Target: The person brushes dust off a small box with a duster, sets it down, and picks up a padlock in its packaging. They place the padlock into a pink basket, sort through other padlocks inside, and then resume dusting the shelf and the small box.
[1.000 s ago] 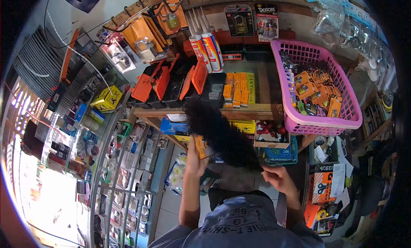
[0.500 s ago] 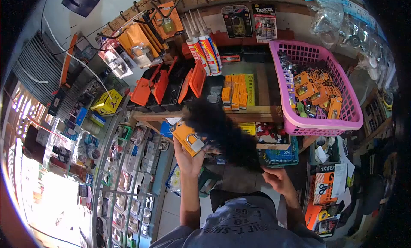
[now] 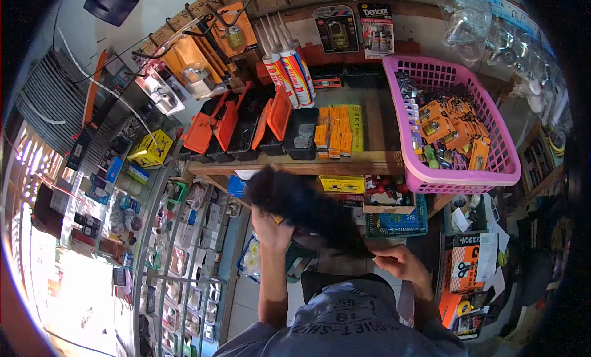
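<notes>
In my right hand [image 3: 400, 261] is the handle end of a black feather duster [image 3: 308, 206], which slants up and left across the middle. Its fluffy head covers most of the padlock pack in my left hand [image 3: 271, 227]. Only a small orange-yellow corner of the padlock pack [image 3: 278, 219] shows below the feathers. My left fingers are closed on the pack, partly hidden behind the duster. Both hands are in front of the wooden shelf edge [image 3: 289, 167].
A pink basket [image 3: 452, 186] of packaged padlocks stands on the shelf at right. Orange-lidded black bins [image 3: 225, 132], sealant tubes [image 3: 295, 77] and small orange boxes [image 3: 334, 132] stand to its left. A glass display case [image 3: 163, 264] runs along the left side.
The duster's head has swept left and slightly down over the padlock pack, hiding the padlock that showed before. My right hand has shifted slightly left.
</notes>
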The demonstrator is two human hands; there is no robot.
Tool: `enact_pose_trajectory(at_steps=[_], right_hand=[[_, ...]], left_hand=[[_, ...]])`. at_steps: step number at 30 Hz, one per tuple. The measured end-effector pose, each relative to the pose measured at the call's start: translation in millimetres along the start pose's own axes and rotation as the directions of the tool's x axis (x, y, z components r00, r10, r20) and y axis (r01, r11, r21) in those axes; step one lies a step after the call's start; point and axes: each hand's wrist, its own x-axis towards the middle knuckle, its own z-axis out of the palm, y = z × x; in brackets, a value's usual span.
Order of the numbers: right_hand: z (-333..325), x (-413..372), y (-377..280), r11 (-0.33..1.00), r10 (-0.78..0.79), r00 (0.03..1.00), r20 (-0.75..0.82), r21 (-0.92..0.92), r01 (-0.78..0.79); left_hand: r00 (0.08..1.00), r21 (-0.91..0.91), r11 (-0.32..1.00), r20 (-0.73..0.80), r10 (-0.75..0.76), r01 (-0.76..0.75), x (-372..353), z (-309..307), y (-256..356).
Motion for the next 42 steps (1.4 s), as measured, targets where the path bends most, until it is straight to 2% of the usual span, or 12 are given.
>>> enact_pose_trajectory(at_steps=[3, 5, 14, 16, 18, 19, 20, 22, 33, 35, 37, 42], right_hand=[[-0.7, 2.0, 1.1, 0.999, 0.018, 1.000, -0.002, -0.027, -0.018], [1.6, 2.4, 3.5, 1.000, 0.000, 0.998, -0.063, -0.018, -0.001], [18.3, 1.3, 22.2, 0.907, -0.278, 0.956, -0.092, 0.303, 0.293], [12.7, -3.6, 28.8, 0.879, -0.205, 0.978, -0.043, 0.431, 0.203], [12.5, -6.6, 34.2, 0.801, -0.214, 0.977, 0.027, 0.577, 0.159], [14.4, -6.6, 23.9, 0.805, -0.219, 0.975, 0.027, 0.569, 0.166], [17.0, -8.6, 10.2, 0.952, -0.052, 0.996, 0.068, 0.305, 0.029], [22.3, -5.4, 10.9, 0.983, 0.168, 0.986, 0.000, -0.078, -0.167], [39.6, -1.0, 25.6, 0.987, 0.142, 0.987, -0.075, -0.061, -0.147], [40.7, -0.6, 14.9, 0.971, 0.169, 0.985, 0.044, -0.181, -0.159], [46.4, 0.3, 20.5, 0.982, 0.152, 0.986, -0.062, -0.101, -0.157], [41.0, -3.3, 7.1, 0.970, 0.203, 0.979, -0.012, -0.135, -0.203]], left_hand=[[0.951, -0.038, 0.996, 0.303, -0.069, 0.085, 3.4, -21.5, -3.2], [0.994, -0.184, 0.982, -0.087, -0.068, 0.051, -0.7, 13.9, -4.2], [0.990, -0.071, 0.994, -0.109, -0.093, 0.085, 10.9, -63.9, -25.9], [0.925, -0.409, 0.860, 0.344, -0.164, 0.305, 16.2, -91.7, -19.1], [0.986, -0.234, 0.959, 0.086, -0.141, 0.158, 20.3, -97.0, -20.5], [0.983, -0.017, 0.999, -0.176, -0.053, 0.051, 20.2, -93.3, -21.4], [0.991, -0.174, 0.983, 0.124, -0.045, 0.066, 11.7, -82.7, -19.2], [0.999, -0.168, 0.985, -0.020, 0.029, -0.032, 5.4, -58.9, -27.7], [0.989, -0.147, 0.978, -0.022, 0.144, -0.145, -3.5, -23.6, -13.6], [0.957, 0.290, 0.932, -0.124, 0.262, -0.217, 3.5, -59.7, -23.5], [0.969, -0.119, 0.988, 0.215, 0.125, -0.101, 2.3, -63.5, -14.9], [0.979, -0.050, 0.981, -0.095, 0.182, -0.187, 4.0, -62.5, -10.8]])
